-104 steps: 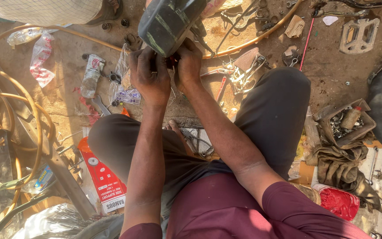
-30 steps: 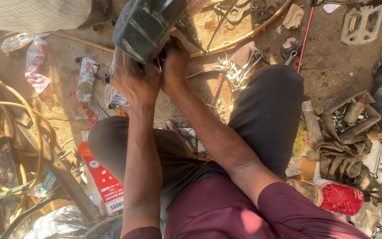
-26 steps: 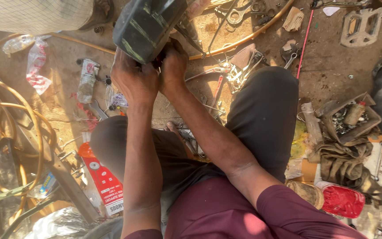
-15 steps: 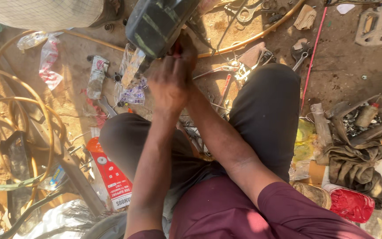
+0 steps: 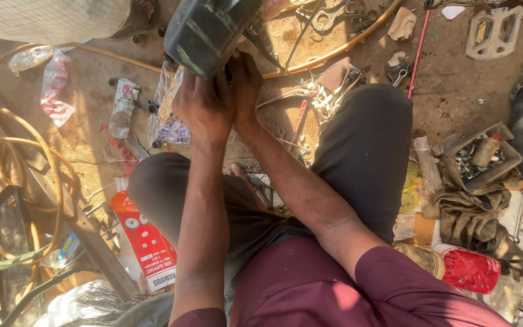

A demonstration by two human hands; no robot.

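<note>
While the person sits on the dirt floor (image 5: 455, 91) with knees apart, a dark bicycle tyre (image 5: 210, 30) rises at the top of the view, its tread banded with faint green stripes, just in front of both hands. The left hand (image 5: 204, 109) is pressed against the tyre's lower edge, its grip curled onto it, though the fingertips are hidden behind the hand. The right hand (image 5: 244, 82) lies just beside it, touching the same edge, grip likewise closed on the tyre as far as the view tells. To the left, yellow hose loops (image 5: 49, 163) curve over the ground. On the right a crumpled brown rag (image 5: 479, 221) lies under a small open box of metal bits (image 5: 479, 157). A red-and-white carton (image 5: 146, 239) lies beside the left thigh. A clear plastic bag (image 5: 167, 115) sits just below the tyre, left of the hands. A grey pedal (image 5: 494, 31) lies at top right, and spanners (image 5: 328, 18) are scattered behind the tyre.
</note>
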